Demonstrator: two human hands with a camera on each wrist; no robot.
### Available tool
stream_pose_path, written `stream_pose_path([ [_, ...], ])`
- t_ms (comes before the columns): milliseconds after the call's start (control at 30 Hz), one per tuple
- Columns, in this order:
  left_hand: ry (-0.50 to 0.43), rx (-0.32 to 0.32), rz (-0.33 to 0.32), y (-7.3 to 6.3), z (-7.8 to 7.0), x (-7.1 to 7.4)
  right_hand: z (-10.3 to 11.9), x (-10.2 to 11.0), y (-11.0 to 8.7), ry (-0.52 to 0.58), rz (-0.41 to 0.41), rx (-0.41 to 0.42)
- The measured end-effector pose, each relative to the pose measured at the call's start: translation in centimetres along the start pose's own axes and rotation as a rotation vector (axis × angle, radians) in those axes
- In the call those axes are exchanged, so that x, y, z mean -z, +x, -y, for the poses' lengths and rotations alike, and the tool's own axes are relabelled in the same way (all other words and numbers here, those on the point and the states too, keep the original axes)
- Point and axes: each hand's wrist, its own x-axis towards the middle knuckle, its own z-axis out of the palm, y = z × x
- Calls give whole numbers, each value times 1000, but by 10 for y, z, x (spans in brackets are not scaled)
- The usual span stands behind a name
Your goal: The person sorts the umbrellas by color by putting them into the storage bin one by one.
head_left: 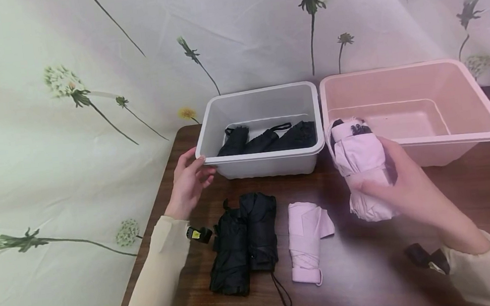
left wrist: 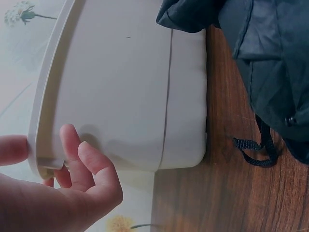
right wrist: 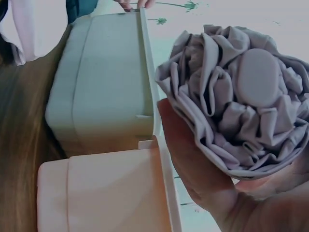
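Observation:
My right hand [head_left: 403, 191] grips a folded light pink umbrella [head_left: 359, 156], raised in front of the pink bin [head_left: 441, 145]. Seen from the right wrist, the gathered cloth end of this umbrella [right wrist: 258, 77] faces the camera. At the grey bin's [head_left: 267, 154] front left corner, my left hand [head_left: 189, 181] pinches the rim, fingers curled beneath it, as the left wrist view shows. Folded black umbrellas [head_left: 261, 141] lie inside the grey bin. Two more black umbrellas [head_left: 230, 251] [head_left: 261, 231] and another pink umbrella [head_left: 304, 241] lie on the table before the bins.
Both bins stand side by side at the back of the dark wooden table [head_left: 352, 281]. Behind them hangs a white cloth [head_left: 250, 32] printed with dandelions. The table's left edge runs beneath my left forearm. A black wrist strap [head_left: 275, 292] trails from one black umbrella.

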Motion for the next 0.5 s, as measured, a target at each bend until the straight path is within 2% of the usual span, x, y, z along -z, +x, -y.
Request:
stream_pose_path([
  [133,5,0,2,0,0,0,3,3,1,79,-27,4],
  [500,-1,4,4,1,1,1,8,11,5,120,-102,-13],
])
